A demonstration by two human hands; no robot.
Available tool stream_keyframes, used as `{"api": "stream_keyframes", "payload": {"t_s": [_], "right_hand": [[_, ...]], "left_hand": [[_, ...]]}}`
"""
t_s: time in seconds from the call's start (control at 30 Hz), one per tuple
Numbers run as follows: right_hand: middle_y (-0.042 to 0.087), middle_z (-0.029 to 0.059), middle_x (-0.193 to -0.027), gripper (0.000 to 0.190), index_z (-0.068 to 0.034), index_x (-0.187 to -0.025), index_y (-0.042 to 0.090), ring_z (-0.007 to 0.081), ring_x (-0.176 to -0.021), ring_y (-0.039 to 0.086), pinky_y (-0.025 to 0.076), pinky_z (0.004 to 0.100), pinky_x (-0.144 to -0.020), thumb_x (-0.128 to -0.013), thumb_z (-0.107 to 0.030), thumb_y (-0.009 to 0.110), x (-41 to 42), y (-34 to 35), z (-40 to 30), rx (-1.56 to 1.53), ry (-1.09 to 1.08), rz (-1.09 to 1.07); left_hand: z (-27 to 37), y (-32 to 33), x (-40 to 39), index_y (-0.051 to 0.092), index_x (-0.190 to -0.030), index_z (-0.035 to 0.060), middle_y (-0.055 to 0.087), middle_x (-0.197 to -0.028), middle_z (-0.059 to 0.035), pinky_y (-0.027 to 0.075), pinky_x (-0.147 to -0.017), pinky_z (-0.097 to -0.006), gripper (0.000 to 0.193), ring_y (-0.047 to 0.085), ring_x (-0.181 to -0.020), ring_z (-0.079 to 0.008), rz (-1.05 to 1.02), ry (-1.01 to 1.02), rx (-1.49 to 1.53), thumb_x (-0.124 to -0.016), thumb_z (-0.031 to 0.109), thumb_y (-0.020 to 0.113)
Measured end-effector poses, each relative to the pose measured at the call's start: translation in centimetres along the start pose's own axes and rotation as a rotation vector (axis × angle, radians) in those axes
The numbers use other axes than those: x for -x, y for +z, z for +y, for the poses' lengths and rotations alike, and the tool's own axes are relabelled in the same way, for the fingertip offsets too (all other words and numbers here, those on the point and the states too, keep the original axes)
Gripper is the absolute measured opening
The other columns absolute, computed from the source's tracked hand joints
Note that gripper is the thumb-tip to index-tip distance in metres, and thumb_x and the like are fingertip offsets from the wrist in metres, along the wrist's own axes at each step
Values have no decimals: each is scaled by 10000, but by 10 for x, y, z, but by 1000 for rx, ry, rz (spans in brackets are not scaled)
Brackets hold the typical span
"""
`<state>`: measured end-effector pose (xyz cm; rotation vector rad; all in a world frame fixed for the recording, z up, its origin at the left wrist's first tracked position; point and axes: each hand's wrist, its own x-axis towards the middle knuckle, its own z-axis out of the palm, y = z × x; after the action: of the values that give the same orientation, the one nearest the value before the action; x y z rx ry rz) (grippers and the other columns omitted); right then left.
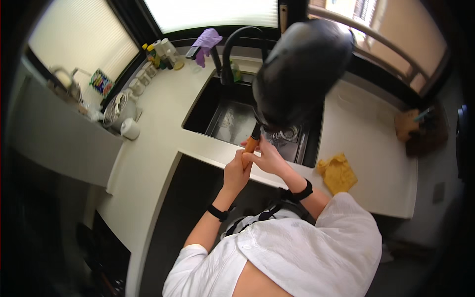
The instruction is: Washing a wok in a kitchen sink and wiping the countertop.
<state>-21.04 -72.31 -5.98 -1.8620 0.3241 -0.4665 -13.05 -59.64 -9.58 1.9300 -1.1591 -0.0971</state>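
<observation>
Both my hands are on the orange handle (251, 144) of a large black pan, likely a wok (304, 70). My left hand (236, 171) wraps the handle's near end. My right hand (270, 157) grips it from the right, closer to the pan. The pan is raised and steeply tilted, its rounded dark side towards me and somewhat blurred. It hides the right part of the black sink (226, 126). Water or wet shine shows on the sink floor near the drain (288, 133). A black faucet (227, 55) arches over the sink's back left.
A yellow cloth (337, 173) lies on the white counter right of the sink. Purple gloves (206, 42) hang behind the sink's left side. Several jars (137, 86), bottles (159, 52) and a white canister (130, 129) line the left counter. A knife block (407, 124) stands far right.
</observation>
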Motion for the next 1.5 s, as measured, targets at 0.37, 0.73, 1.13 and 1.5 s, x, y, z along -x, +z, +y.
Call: {"api": "stream_keyframes", "payload": {"t_s": [0.37,0.73,1.13,1.5], "right_hand": [[593,178,-1113,511,7,-1164,391,357,-1033,579,487,377,-835,-792,-237,642,-6,-15,-34,230,96,-36],[571,174,-1111,535,-84,-1204,513,334,-1050,537,446,479,-851,-808,-428,614,156,-187,86,1000,743,708],[547,151,-1076,395,-58,-1138,515,314,-988,547,494,392,-779,-801,-226,635,180,-164,153,1026,768,584],[535,114,-1167,502,27,-1293,394,170,-1047,547,447,274,-885,-857,-132,583,51,-192,-16,-542,-181,1020]], "left_hand": [[10,17,-29,569,-992,-4,623,-726,-152,462,-604,-311,192,646,-689,-268,140,-6,260,-809,47,596],[-3,-9,-40,501,-797,21,453,-596,-19,363,-523,-261,170,430,-542,-97,186,10,201,-842,119,632],[-11,-12,-46,499,-774,16,455,-574,-54,369,-509,-285,203,428,-522,-120,163,38,222,-822,133,659],[-11,-25,-37,505,-774,7,442,-562,-80,357,-494,-293,197,394,-508,-127,139,16,209,-819,124,658]]}}
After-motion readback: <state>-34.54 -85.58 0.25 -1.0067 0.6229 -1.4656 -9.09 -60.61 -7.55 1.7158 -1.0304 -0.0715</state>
